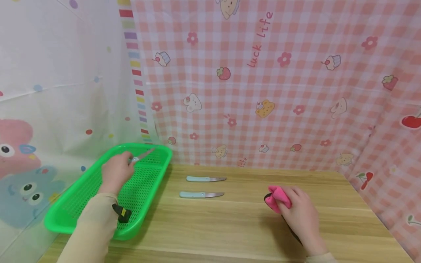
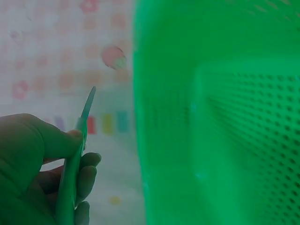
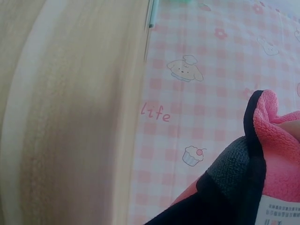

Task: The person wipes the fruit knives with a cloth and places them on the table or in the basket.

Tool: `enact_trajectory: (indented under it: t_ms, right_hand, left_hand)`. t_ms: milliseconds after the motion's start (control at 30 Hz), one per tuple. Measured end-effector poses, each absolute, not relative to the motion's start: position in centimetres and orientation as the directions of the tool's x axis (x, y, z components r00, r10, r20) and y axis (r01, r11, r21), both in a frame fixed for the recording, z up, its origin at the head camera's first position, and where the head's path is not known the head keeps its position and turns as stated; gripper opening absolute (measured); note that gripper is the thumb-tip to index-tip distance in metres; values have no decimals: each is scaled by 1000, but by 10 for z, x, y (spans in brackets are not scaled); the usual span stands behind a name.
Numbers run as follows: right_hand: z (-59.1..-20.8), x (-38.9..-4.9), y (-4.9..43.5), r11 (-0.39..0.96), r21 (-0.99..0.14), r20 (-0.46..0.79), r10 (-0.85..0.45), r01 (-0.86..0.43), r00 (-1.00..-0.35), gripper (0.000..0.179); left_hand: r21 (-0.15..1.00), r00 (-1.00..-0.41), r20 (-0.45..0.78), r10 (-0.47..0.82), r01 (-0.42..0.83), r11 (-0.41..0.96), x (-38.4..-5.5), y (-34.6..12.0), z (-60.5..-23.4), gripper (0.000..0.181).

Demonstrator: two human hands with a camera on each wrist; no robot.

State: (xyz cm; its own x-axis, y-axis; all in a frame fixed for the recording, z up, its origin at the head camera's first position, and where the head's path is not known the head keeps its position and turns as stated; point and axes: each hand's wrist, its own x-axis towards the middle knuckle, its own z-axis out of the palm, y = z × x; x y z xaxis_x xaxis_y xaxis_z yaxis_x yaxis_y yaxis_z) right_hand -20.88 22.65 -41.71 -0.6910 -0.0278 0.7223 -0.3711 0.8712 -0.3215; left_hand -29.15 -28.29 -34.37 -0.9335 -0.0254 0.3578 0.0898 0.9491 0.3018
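Over the green plastic basket (image 1: 168, 160), my left hand (image 1: 116, 171) grips a small paring knife (image 1: 143, 155) by its light blue handle. The thumb lies along the handle in the left wrist view, and the blade (image 2: 88, 104) sticks out beyond the fingers, pointing away from the palm. My right hand (image 1: 302, 215) pinches a folded pink cloth (image 1: 279, 197) above the right side of the table. In the right wrist view the cloth has a black edging (image 3: 251, 117), a dark grey patch and a white label (image 3: 276, 212).
Two more paring knives, a rear one (image 1: 198, 179) and a front one (image 1: 193, 194), lie side by side on the wooden table (image 1: 230, 230), blades pointing right. A pink checked curtain (image 1: 243, 87) hangs behind the table, and a white patterned sheet (image 1: 59, 102) hangs on the left.
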Motion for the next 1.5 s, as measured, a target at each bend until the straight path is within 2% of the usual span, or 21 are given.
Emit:
enact_trajectory:
  t_ms: [300,667,867,1067,1500]
  right_hand:
    - [-416,-208,226,875,-313,720,-35,-370,-693,27]
    - [-413,-208,226,875,-313,715,-38,-368,-698,25]
    - [-414,-209,226,876,-315,718,-32,-366,-695,30]
    - [-413,-207,226,875,-328,702,-25,-355,-712,26]
    - [-413,-206,227,876,-355,676,-1,-326,-737,31]
  left_hand:
    - [346,-975,211,-64,13,938,-302,-310,-367,25]
    - [362,-995,32,-99,-80,929,-300,-334,-383,15]
    - [354,-997,-14,-82,-82,931,-300,-336,-386,22]
    - [336,-998,-25,-54,-60,940,-299,-337,-389,31]
    - [302,-998,-50,-25,-39,953,-303,-339,-400,18]
